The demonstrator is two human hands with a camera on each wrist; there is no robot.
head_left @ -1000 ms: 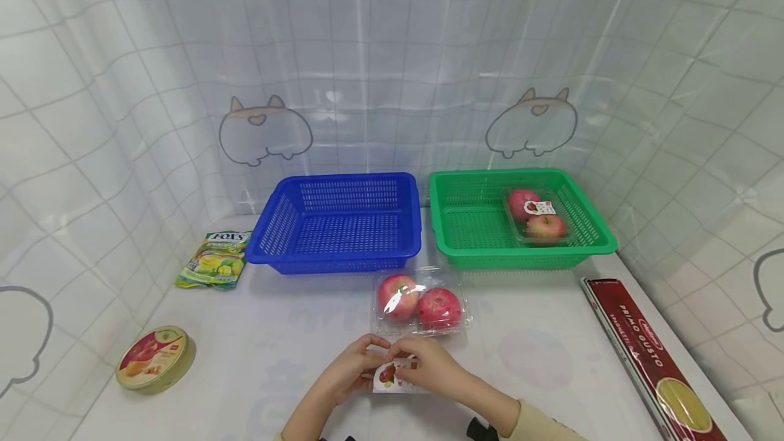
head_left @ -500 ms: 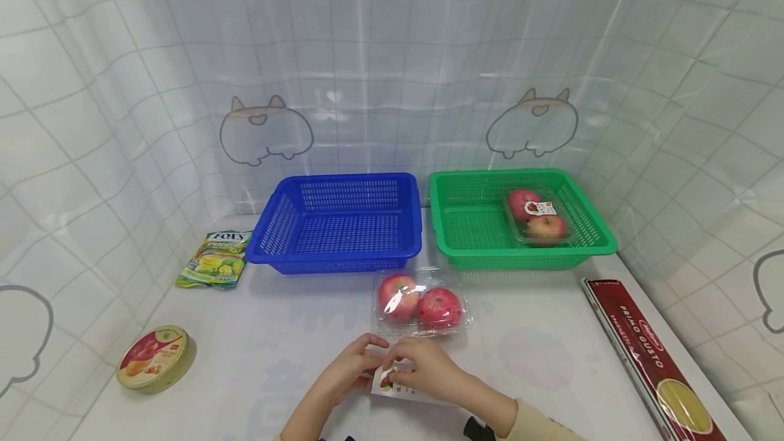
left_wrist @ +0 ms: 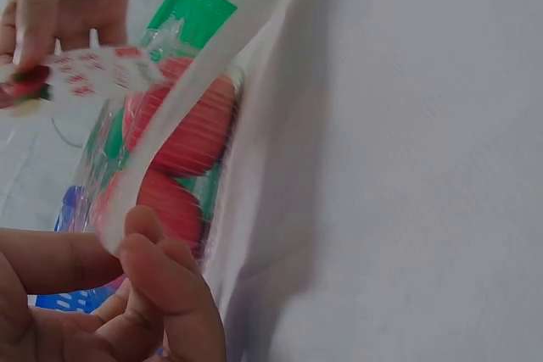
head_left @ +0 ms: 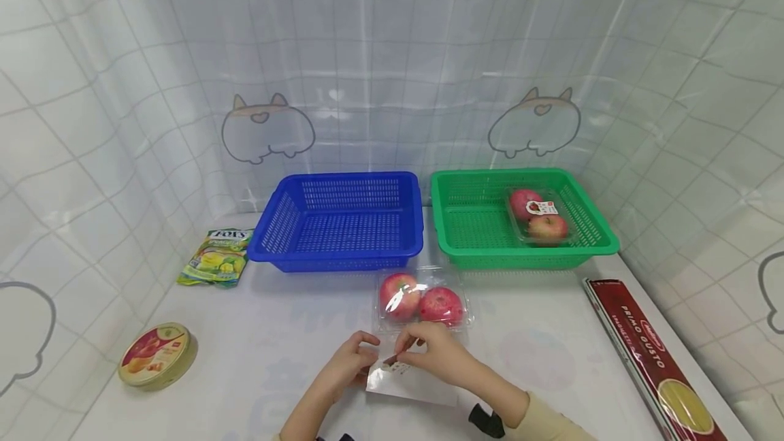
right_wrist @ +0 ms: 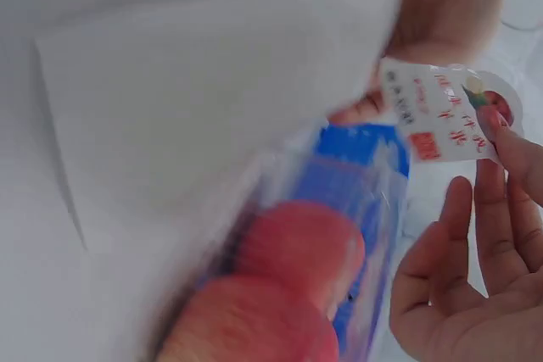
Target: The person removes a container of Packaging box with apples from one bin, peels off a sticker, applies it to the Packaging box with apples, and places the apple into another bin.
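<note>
My left hand (head_left: 344, 369) pinches the edge of a white backing sheet (head_left: 419, 388) between thumb and fingers. My right hand (head_left: 437, 354) pinches a printed sticker label (right_wrist: 441, 112) by its rounded end, which carries a red fruit picture; rows of red characters run along the rest. In both wrist views the label stands off the sheet, its lower end near the sheet's edge. Just beyond the hands, a clear plastic box (head_left: 422, 325) with two red apples (head_left: 399, 297) lies on the table, its lid bare of any label.
Behind stand a blue basket (head_left: 346, 260) and a green basket (head_left: 527, 260). A labelled box of apples (head_left: 539, 216) sits inside the green one. On the left are a candy bag (head_left: 216, 257) and a round tin (head_left: 158, 356); on the right lies a spaghetti pack (head_left: 652, 359).
The right hand has lifted the label up and away from the backing sheet. More bare white sheet now shows below the hands, while the left hand stays nearly in place.
</note>
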